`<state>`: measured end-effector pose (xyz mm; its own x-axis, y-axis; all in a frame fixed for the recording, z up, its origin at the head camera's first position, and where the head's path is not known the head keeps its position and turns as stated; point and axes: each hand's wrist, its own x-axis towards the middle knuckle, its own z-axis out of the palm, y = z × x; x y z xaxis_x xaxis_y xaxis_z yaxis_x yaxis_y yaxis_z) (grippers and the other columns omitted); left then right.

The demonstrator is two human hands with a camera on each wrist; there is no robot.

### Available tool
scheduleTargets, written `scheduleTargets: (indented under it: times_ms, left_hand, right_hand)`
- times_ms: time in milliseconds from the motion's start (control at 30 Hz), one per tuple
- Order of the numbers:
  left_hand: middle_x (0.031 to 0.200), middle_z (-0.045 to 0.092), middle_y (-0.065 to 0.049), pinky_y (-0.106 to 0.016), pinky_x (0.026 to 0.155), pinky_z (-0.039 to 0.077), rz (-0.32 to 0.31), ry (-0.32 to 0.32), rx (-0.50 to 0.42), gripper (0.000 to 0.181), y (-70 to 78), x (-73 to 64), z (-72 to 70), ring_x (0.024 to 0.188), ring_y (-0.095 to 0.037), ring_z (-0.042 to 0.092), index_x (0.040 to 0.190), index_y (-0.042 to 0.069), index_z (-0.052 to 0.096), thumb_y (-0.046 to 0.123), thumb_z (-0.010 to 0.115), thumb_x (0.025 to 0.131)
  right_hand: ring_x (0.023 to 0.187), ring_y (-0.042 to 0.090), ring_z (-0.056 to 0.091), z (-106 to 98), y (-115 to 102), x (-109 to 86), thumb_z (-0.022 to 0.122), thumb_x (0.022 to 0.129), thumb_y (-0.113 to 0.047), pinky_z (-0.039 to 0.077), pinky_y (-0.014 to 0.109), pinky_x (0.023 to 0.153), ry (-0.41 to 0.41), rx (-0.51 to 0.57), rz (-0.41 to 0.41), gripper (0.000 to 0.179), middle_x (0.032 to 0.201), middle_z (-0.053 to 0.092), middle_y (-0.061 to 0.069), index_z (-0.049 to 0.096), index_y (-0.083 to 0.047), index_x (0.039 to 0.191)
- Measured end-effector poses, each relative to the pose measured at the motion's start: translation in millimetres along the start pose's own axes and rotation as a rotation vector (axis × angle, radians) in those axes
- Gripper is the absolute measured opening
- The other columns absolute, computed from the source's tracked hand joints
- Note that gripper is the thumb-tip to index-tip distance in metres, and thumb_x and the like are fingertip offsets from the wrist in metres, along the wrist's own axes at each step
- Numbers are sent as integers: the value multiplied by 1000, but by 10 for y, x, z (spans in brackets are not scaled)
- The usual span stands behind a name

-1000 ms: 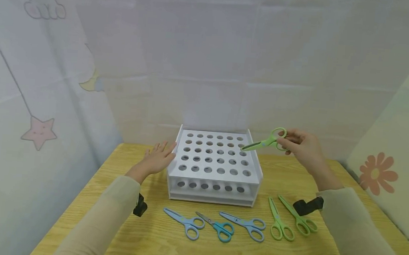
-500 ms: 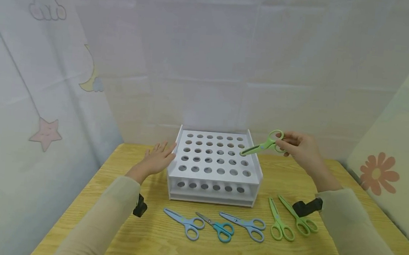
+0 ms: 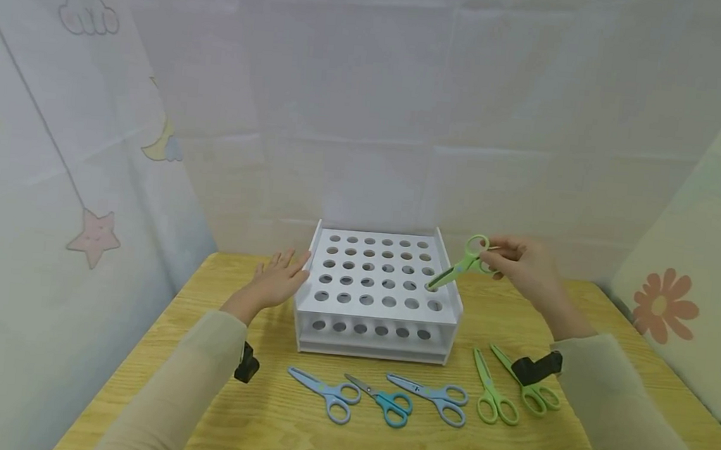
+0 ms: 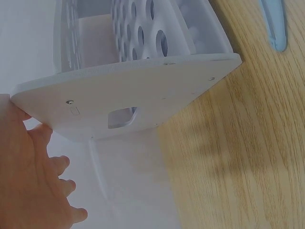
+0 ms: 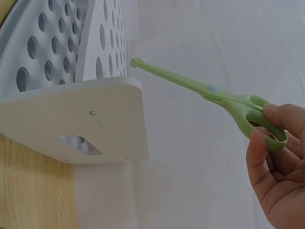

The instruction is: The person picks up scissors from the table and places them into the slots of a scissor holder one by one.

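A white rack (image 3: 354, 308) with rows of round holes stands on the table. My right hand (image 3: 525, 266) pinches a pair of green scissors (image 3: 462, 267) by the handle loops, blades slanting down to the left over the rack's right part. In the right wrist view the green scissors (image 5: 214, 93) are closed, their tip apart from the rack's top panel. My left hand (image 3: 275, 280) rests against the rack's left side with fingers spread and straight; in the left wrist view the hand (image 4: 33, 171) touches the edge of the side panel (image 4: 95, 105).
In front of the rack lie light blue scissors (image 3: 325, 392), teal scissors (image 3: 387, 402) and another light blue pair (image 3: 436, 396). Two green pairs lie at the right, one nearer (image 3: 492, 391) and one beside my right sleeve (image 3: 532, 392). A cloth backdrop (image 3: 369, 113) hangs behind.
My right hand has moved a little left and down with the green scissors. Their tip has come toward the front of the rack and points more steeply down. My left hand has stayed put.
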<state>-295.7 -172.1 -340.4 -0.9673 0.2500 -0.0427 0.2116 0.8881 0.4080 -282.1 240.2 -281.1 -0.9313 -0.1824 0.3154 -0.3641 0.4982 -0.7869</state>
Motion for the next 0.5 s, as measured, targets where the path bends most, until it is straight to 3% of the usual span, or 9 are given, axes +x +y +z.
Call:
scheduleTargets:
  times_ms: [233,500]
  left_hand:
    - [151,1,-18,-63,100,-3,4,9,14,55,2,-7,1,135,-41,-6,149,17,14,40,20,100]
    - [151,1,-18,-63,100,-3,4,7,15,55,-1,-14,-3,135,-41,-6,149,17,14,40,20,100]
  right_hand:
    - [71,11,61,30,20,0,61,90,-27,52,26,62,1,-24,-19,40,102,63,23,58,4,116]
    - [71,13,62,53,24,-8,62,89,-29,52,28,62,-16,-65,-9,40,104,63,21,58,1,116]
